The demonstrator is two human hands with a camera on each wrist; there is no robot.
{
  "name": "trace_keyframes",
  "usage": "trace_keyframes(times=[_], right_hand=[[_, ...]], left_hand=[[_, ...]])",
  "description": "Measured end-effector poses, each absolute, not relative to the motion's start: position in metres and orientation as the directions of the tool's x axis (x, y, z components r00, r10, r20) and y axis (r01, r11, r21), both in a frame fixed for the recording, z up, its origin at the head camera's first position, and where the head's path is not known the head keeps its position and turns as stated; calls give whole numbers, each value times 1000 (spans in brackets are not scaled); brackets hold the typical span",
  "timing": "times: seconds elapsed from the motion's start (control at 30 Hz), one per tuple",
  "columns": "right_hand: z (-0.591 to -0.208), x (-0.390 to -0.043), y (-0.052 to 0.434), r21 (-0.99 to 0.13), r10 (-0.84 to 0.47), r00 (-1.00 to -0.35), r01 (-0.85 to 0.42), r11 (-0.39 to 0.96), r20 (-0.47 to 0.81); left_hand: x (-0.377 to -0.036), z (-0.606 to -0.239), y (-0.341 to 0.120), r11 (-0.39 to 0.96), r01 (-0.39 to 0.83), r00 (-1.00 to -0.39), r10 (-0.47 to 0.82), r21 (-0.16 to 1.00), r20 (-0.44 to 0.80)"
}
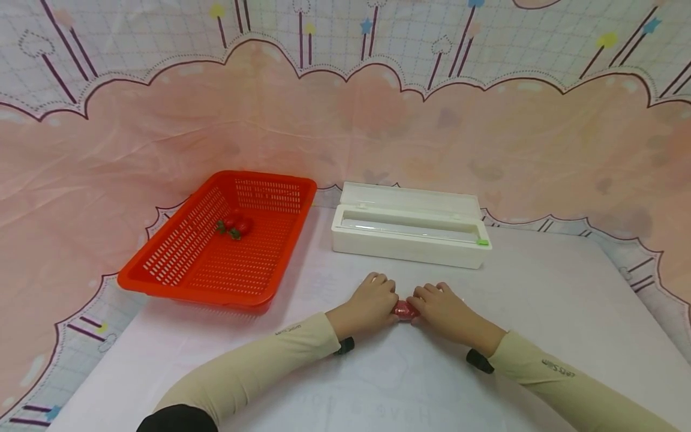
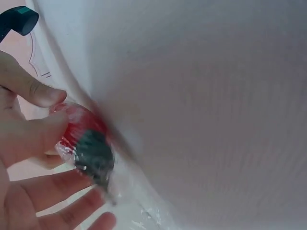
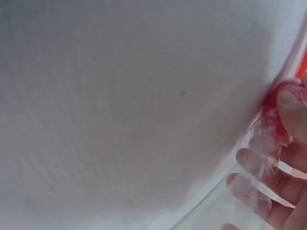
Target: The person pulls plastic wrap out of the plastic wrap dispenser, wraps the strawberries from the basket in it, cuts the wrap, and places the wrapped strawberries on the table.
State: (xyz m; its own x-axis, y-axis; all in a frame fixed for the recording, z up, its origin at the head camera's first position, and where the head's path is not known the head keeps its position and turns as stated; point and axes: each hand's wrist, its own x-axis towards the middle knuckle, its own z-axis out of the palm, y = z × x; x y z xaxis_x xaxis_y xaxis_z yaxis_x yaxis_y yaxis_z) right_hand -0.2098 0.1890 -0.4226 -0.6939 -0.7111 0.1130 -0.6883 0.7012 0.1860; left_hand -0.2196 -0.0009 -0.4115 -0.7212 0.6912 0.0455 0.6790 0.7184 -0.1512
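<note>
Both left hand (image 1: 369,305) and right hand (image 1: 447,313) pinch a film-wrapped red fruit (image 1: 405,310), fingers partly bent, right of the red basket (image 1: 294,240), near side of the open white box (image 1: 399,243).

The left hand (image 1: 372,304) and right hand (image 1: 445,315) face each other, fingertips near but apart, each pinching between thumb and forefinger, the other fingers looser. Behind the fingers, the left arm (image 1: 254,367) and right arm (image 1: 572,379) slant inward.
</note>
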Motion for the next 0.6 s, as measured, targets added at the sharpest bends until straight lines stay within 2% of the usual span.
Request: trace_keyframes(times=[0.2,0.33,0.5,0.6], right_hand=[[-420,-210,189,185,-710,-696,-688,702,108],[-418,-209,188,177,-716,-682,-694,698,149],[-416,-209,185,177,-731,-644,-711,681,227],[-415,-209,184,163,-719,-661,-702,694,214]], left_hand=[[-220,-415,-2,724,674,-727,685,-147,41],[-222,-417,-2,717,682,-717,694,-147,57],[-227,-417,-2,726,684,-725,687,-61,43],[-229,-416,-2,741,672,-740,672,-25,35]])
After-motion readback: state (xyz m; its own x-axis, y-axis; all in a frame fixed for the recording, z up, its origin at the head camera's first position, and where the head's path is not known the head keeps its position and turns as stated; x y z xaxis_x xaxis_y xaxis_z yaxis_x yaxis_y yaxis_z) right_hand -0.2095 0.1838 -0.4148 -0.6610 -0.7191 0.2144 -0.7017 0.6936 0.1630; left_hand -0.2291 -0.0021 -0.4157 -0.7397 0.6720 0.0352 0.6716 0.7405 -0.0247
